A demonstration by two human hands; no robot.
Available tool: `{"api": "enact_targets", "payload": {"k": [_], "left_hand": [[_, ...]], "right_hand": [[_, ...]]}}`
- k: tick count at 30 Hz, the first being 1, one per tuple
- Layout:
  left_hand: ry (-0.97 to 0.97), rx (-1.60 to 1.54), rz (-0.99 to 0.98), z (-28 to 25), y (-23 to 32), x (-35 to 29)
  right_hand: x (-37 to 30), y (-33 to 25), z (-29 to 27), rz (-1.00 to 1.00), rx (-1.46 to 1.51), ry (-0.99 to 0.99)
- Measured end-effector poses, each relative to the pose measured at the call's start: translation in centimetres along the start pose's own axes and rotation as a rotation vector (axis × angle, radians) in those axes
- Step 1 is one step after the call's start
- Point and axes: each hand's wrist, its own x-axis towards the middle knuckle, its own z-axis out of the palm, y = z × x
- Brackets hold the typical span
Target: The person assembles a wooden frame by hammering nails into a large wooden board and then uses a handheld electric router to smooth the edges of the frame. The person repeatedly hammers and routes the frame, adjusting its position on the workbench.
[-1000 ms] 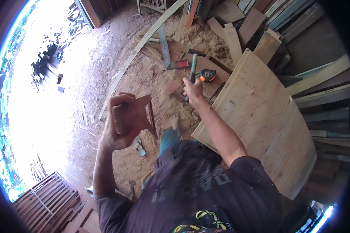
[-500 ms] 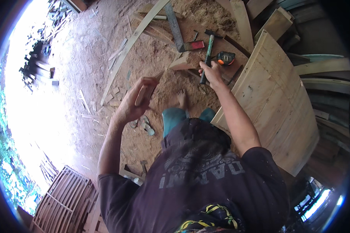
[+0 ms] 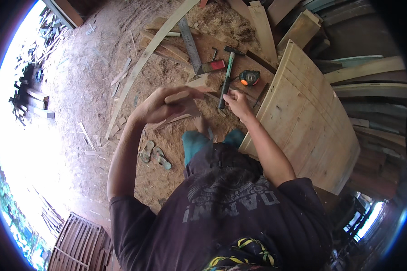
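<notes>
My left hand is raised in front of me, fingers wrapped round a pale brown wooden piece. The hand hides part of it, so I cannot tell its exact kind. My right hand has its fingers curled at the lower grip of a hammer. The hammer has a green and black handle, and its dark head points away from me. Right of it sits a black and orange tape measure. A try square with a red stock lies to the left of the hammer.
A large wooden panel stands to my right, with stacked boards beyond it. A long curved strip crosses the sawdust-covered ground. Sandals lie left of my legs. A slatted wooden frame is at lower left.
My left hand has turned and moved inward with the wooden piece. My right hand has slid back toward the hammer handle's lower end; the hammer keeps its place beside the tape measure. The view has shifted.
</notes>
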Motion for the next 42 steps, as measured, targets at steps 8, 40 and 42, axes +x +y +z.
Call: {"api": "enact_targets", "payload": {"k": [8, 40, 42], "left_hand": [[-0.038, -0.159, 0.018, 1.9, -6.3, 10.2], [0.756, -0.413, -0.065, 10.9, -15.7, 5.9], [0.783, -0.372, -0.068, 11.1, -16.4, 5.8]], "right_hand": [[-6.1, -0.1, 0.2, 0.012, -0.046, -0.026], [0.3, -6.8, -9.5, 0.095, -0.686, 0.503], [-0.2, -5.5, -9.6, -0.047, -0.617, 0.515]]}}
